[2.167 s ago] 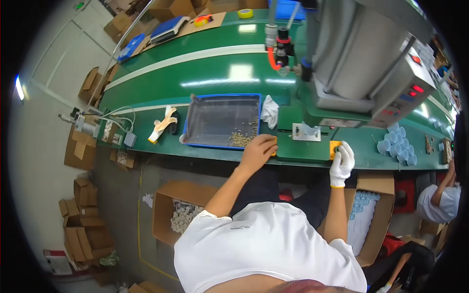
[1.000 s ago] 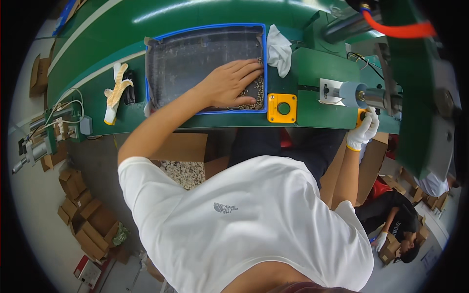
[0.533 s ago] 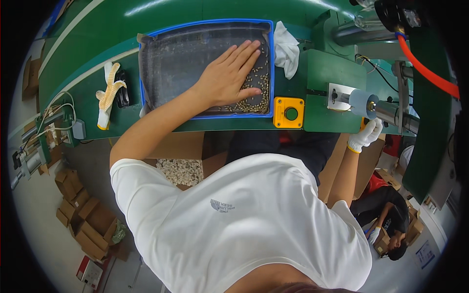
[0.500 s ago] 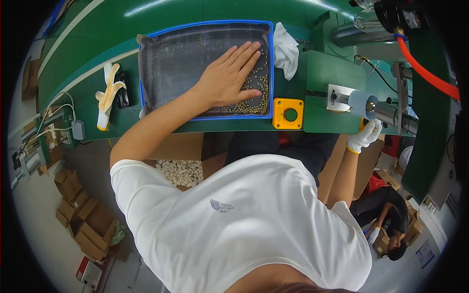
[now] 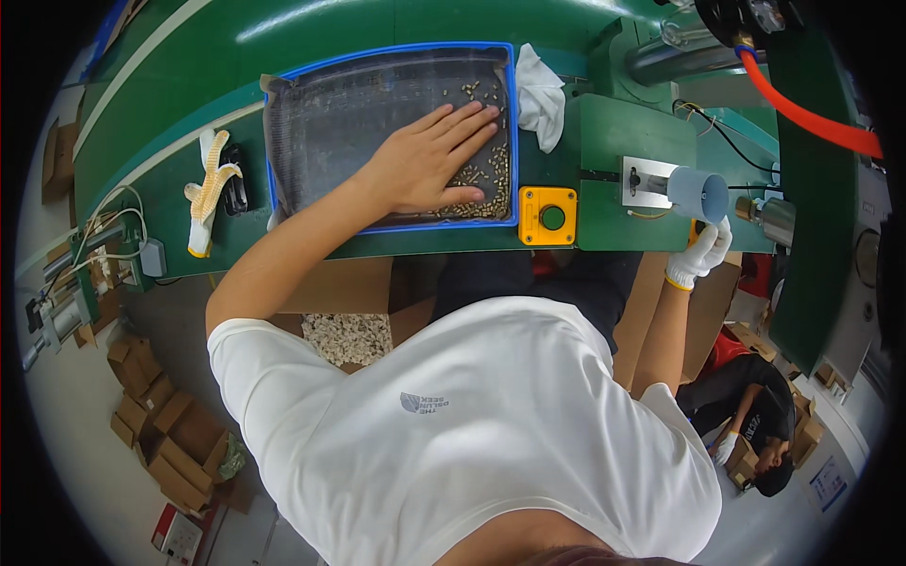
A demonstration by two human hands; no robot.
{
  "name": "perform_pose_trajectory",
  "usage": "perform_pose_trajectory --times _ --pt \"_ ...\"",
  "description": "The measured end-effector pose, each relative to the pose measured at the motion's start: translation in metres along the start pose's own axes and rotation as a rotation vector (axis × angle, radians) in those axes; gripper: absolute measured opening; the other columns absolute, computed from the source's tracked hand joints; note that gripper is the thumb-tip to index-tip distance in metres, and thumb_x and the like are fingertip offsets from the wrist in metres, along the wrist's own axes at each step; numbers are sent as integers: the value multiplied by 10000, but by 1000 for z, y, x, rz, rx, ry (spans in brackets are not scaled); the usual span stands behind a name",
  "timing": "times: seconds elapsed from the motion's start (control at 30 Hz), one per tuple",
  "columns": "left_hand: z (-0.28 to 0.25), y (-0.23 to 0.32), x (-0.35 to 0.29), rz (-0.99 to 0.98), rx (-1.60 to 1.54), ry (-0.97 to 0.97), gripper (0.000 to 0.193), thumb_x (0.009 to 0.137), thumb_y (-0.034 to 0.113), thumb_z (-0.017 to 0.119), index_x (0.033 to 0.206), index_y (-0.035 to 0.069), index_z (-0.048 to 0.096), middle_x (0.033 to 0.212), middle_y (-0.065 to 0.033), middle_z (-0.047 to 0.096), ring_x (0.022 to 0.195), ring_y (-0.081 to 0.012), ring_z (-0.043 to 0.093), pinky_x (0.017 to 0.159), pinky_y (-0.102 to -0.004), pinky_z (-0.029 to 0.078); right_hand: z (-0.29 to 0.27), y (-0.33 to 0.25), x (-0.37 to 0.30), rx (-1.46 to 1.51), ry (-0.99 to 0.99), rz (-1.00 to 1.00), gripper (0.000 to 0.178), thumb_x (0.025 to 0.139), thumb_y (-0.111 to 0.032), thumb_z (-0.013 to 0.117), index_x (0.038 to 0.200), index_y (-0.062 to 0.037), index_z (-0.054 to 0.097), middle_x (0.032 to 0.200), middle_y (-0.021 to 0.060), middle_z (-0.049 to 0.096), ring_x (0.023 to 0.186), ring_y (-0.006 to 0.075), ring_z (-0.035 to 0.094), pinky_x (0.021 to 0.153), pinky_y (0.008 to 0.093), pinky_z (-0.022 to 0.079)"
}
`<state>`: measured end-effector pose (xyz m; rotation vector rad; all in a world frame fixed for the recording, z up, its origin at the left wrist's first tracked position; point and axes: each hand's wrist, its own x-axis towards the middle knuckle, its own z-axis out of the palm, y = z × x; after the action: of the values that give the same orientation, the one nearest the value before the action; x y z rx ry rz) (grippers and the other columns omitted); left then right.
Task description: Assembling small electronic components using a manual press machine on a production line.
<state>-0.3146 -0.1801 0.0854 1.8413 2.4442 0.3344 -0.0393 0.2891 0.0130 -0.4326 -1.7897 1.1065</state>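
Small brass-coloured pellets [image 5: 486, 179] lie loose in a shallow blue-rimmed tray [image 5: 274, 170] on the green workbench [image 5: 170, 104]. They gather mostly at the tray's right end and along its near edge, with a thinner scatter near the far right corner. The rest of the dark tray floor shows almost none.

Left hand [image 5: 429, 165]: bare, open and flat, palm down, fingers spread toward the tray's right end. Fingertips rest on or just over the pellets; nothing is gripped.

Right hand [image 5: 700, 253]: in a white glove, at the bench's near edge just below a pale blue cylindrical cup [image 5: 698, 193] mounted on a fixture. Cannot tell whether it is closed on anything; the fingers are curled, and the contents, if any, are hidden.

Handling judgement: each pellet looks stiff, light and smooth, likely to roll and slide under a flat palm. Best swept or pinched a few at a time rather than grasped singly. They are too small to tell where one would be held.

Orientation: the pellets look short and slightly elongated, long axes lying flat on the tray floor, pointing every which way. The tray's own long axis runs left to right along the bench.

Nearby: a white cloth [image 5: 540, 94] beside the tray's right rim; a yellow box with a green button [image 5: 548, 215] just right of the tray; a spare glove [image 5: 209, 184] left of it.
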Motion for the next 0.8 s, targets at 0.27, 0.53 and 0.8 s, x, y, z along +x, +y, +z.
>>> perform_pose_trajectory --times 0.27,0.53,0.8 --pt "-6 5 -3 55 -46 9 822 1066 595 633 1681 69 488 1754 -142 469 1628 -325 435 1348 -489 344 6 -5 5 37 -81 -55 155 1125 -102 551 1090 20 640 1405 256 725 1225 290 700 1099 424 542" --pt "-1 -22 37 -480 -122 366 258 1029 262 747 1212 96 824 1134 -129 761 1094 -372 734 932 -496 597 7 -20 8 -16 -92 14 190 1103 -91 591 1085 62 703 1337 245 761 1210 282 721 1094 402 549" --pt "-4 -26 26 -580 -17 288 198 997 204 762 1110 55 830 1072 -200 766 1044 -437 734 926 -523 572 36 -134 46 -53 -284 -96 529 854 -155 890 1301 43 688 1279 221 753 1135 327 756 984 422 607"
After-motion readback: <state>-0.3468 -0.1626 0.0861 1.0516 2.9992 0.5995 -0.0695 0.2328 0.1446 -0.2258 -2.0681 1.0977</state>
